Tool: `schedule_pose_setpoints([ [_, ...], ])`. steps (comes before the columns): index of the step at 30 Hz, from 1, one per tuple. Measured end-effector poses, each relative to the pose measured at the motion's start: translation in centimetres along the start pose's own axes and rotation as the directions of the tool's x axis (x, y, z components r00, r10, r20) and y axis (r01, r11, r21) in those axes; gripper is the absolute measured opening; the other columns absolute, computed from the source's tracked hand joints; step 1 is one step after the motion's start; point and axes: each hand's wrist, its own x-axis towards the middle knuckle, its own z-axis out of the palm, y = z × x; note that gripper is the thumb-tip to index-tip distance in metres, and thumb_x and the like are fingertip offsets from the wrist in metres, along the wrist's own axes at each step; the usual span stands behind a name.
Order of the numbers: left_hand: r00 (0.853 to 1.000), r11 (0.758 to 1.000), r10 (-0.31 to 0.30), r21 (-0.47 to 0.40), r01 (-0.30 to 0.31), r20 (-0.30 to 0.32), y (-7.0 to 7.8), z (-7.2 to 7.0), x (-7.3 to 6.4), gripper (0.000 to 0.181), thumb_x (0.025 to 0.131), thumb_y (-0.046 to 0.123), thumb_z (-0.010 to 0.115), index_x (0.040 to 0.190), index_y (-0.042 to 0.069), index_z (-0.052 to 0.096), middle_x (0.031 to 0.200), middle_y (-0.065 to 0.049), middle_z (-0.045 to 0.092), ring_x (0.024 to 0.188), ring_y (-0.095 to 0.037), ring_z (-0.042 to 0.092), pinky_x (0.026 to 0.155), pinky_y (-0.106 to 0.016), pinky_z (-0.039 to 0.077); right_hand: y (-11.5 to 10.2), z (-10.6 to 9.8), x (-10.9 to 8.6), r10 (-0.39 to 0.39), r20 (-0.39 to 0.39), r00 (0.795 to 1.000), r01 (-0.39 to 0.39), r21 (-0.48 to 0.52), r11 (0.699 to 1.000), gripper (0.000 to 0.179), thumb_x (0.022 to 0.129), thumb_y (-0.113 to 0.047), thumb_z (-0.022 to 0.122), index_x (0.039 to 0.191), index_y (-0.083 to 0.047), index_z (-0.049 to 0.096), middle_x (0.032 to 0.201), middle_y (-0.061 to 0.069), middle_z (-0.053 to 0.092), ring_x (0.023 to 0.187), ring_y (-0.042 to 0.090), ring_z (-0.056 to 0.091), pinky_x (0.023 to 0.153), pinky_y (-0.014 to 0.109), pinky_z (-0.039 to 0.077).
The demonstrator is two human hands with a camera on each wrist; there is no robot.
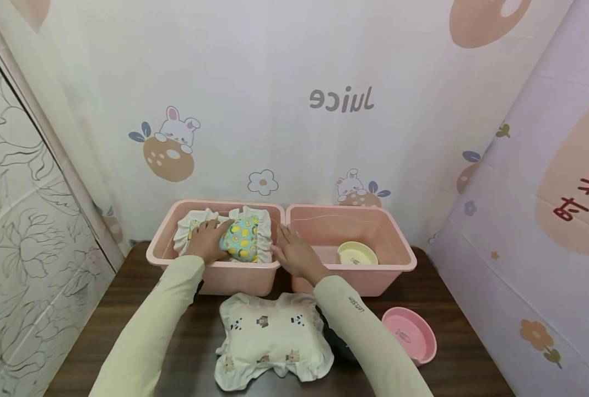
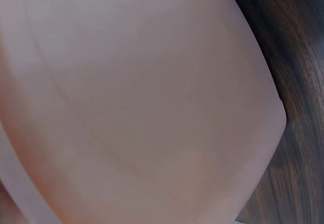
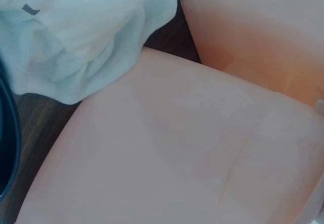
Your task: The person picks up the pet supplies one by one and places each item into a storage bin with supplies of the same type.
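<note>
In the head view, a lemon-print pillow (image 1: 242, 237) with white ruffles lies inside the left pink bin (image 1: 242, 278). My left hand (image 1: 206, 240) rests on the pillow's left part, thumb spread toward its middle. Flat and with fingers extended, my right hand (image 1: 296, 255) lies at the inner rims where the two bins meet, just right of the pillow. The left wrist view is filled by the bin's smooth pink wall (image 2: 152, 107); the right wrist view shows a pink bin wall (image 3: 152, 143) too. Neither hand appears in the wrist views.
The right pink bin (image 1: 398, 264) holds a pale yellow bowl (image 1: 357, 253). On the dark wood table (image 1: 185, 342) lie a cream ruffled pillow (image 1: 274, 336) with animal prints and a pink bowl (image 1: 409, 333). A black bowl (image 1: 339, 344) is partly under my right forearm. A printed curtain (image 1: 254, 110) hangs behind.
</note>
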Motion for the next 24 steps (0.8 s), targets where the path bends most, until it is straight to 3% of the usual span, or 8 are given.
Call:
schedule_pose_setpoints([
  [6, 0.998, 0.999, -0.034, -0.038, 0.036, 0.055, 0.2, 0.3, 0.3, 0.092, 0.071, 0.027, 0.086, 0.148, 0.02, 0.038, 0.141, -0.023, 0.041, 0.128, -0.047, 0.036, 0.1, -0.065, 0.03, 0.1, -0.1, -0.1, 0.0, -0.003, 1.0, 0.0, 0.004, 1.0, 0.064, 0.103, -0.041, 0.033, 0.152, -0.002, 0.02, 0.16, 0.01, 0.016, 0.147, 0.028, 0.011, 0.118, 0.041, 0.016],
  [19, 0.997, 0.999, -0.051, 0.022, 0.05, 0.055, 0.1, 1.1, 0.6, 0.089, 0.07, 0.027, 0.086, 0.146, 0.018, 0.041, 0.135, -0.023, 0.046, 0.123, -0.047, 0.041, 0.096, -0.063, 0.035, -0.1, -0.4, -0.3, -0.025, -0.015, 1.0, 0.025, -0.002, 1.0, 0.065, 0.104, -0.043, 0.029, 0.151, 0.0, 0.022, 0.158, 0.014, 0.019, 0.147, 0.03, 0.013, 0.118, 0.042, 0.017],
  [24, 0.992, 0.998, -0.058, 0.011, 0.057, 0.114, 0.2, 1.0, 0.8, 0.088, 0.072, 0.028, 0.084, 0.147, 0.017, 0.04, 0.137, -0.023, 0.045, 0.124, -0.048, 0.039, 0.097, -0.063, 0.035, -0.3, -0.5, -0.4, -0.011, -0.011, 1.0, 0.011, 0.012, 1.0, 0.064, 0.103, -0.041, 0.032, 0.152, -0.001, 0.021, 0.159, 0.012, 0.018, 0.147, 0.03, 0.013, 0.118, 0.042, 0.017],
])
